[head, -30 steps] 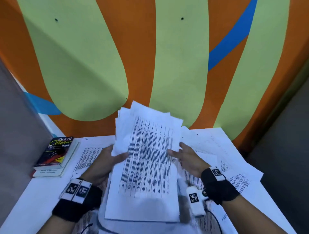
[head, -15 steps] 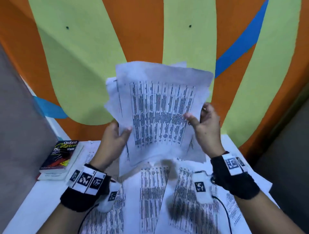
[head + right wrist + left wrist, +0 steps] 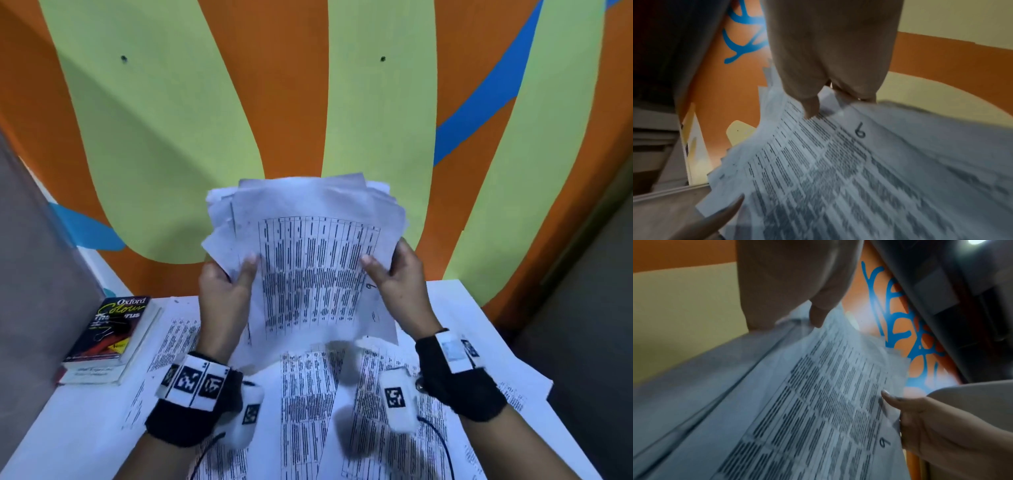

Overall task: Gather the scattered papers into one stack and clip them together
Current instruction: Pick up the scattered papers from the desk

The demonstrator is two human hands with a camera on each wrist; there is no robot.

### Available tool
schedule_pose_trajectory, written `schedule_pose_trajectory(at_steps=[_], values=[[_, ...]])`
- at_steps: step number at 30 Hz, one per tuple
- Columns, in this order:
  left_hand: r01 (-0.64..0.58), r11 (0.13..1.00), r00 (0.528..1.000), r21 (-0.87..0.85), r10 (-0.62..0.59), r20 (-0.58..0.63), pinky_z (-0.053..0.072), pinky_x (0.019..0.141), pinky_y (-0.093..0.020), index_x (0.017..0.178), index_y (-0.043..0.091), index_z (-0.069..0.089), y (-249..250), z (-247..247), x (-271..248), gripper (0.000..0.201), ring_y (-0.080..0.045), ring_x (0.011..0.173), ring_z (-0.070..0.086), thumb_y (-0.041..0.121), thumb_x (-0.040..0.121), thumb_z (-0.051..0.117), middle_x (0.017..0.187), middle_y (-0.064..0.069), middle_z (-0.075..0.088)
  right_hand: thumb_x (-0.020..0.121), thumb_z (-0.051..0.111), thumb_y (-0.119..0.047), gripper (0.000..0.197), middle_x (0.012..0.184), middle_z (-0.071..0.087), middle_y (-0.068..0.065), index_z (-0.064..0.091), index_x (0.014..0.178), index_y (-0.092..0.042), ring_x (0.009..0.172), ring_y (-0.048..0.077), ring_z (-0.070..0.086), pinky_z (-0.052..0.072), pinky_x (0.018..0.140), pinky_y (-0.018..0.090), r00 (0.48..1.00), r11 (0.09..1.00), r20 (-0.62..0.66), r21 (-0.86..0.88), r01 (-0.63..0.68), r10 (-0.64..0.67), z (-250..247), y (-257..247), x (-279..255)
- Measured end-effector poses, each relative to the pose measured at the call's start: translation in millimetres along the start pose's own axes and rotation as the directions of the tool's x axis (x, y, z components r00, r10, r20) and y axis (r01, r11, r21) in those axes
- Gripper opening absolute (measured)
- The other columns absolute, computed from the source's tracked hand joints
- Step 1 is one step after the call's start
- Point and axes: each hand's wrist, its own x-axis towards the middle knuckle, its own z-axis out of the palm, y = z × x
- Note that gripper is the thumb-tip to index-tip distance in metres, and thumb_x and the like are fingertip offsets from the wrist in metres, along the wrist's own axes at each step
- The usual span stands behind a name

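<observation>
both hands held the paper stack (image 3: 308, 260) upright above the surface (image 3: 85, 418), between them. left hand (image 3: 224, 291) pinched its left edge, right hand (image 3: 399, 277) its right; each grip was clenched on it.

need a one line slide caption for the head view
Both hands, left hand and right hand, hold a loose stack of printed papers upright above more sheets scattered on the white table.

A book (image 3: 109, 332) lies left on the table (image 3: 78, 421) (more sheets (image 3: 308, 404) spread beside it), wall (image 3: 291, 102) behind.
</observation>
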Motion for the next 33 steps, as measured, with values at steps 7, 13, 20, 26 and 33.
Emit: schedule_pose_trajectory(at_steps=[7,13,20,26,33], values=[[0.101,0.988,0.994,0.119,-0.104,0.02,0.028,0.049,-0.024,0.07,0.001,0.054,-19.8,1.1,-11.0,0.032,-0.006,0.049,0.038,0.024,0.091,0.063,0.056,-0.008,0.035,0.095,0.055,-0.007,0.025,0.102,0.064,0.002,0.053,0.118,-0.015,0.09,0.005,0.058,0.049,0.082,0.028,0.986,0.993,0.119,-0.03,-0.113,0.115,13.4,18.4,-8.5],[0.049,0.999,0.998,0.013,-0.048,-0.026,0.05,0.08,-0.014,0.12,0.005,0.047,2.6,-5.0,3.6,0.037,0.006,0.09,0.062,0.01,0.089,0.066,0.104,0.003,0.065,0.095,0.056,-0.01,0.018,0.086,0.057,0.0,0.05,0.112,-0.009,0.074,0.002,0.054,0.043,0.069,0.017,1.0,0.998,-0.018,0.063,0.01,-0.009,18.3,3.2,1.9],[0.06,0.993,0.993,0.106,-0.07,0.092,0.05,0.087,-0.026,0.13,0.007,0.046,2.2,-9.0,9.7,0.045,-0.025,0.105,0.061,0.009,0.088,0.062,0.116,-0.01,0.063,0.099,0.041,-0.004,0.046,0.087,0.056,0.001,0.032,0.143,-0.011,0.063,-0.005,0.048,0.04,0.069,0.021,0.99,0.998,0.135,-0.061,-0.024,0.032,31.9,7.1,-3.5],[0.067,0.994,0.994,0.085,-0.074,0.079,0.047,0.079,-0.016,0.122,0.015,0.04,7.6,-9.4,14.1,0.042,-0.011,0.101,0.062,-0.002,0.088,0.06,0.103,0.014,0.057,0.095,0.051,0.0,0.056,0.14,0.046,-0.001,0.029,0.142,-0.02,0.126,0.003,0.048,0.045,0.104,0.028,0.988,0.993,0.147,0.105,-0.055,0.039,32.3,-0.9,3.8],[-0.031,0.999,0.999,-0.011,0.032,0.005,0.048,0.076,-0.014,0.117,0.019,0.043,25.7,-13.3,18.4,0.036,0.006,0.09,0.059,0.005,0.09,0.062,0.103,0.01,0.061,0.096,0.053,-0.009,0.019,0.088,0.058,0.001,0.049,0.115,-0.008,0.083,0.007,0.059,0.047,0.07,0.022,0.996,0.993,-0.025,0.081,0.083,-0.081,28.9,-19.0,5.7]])
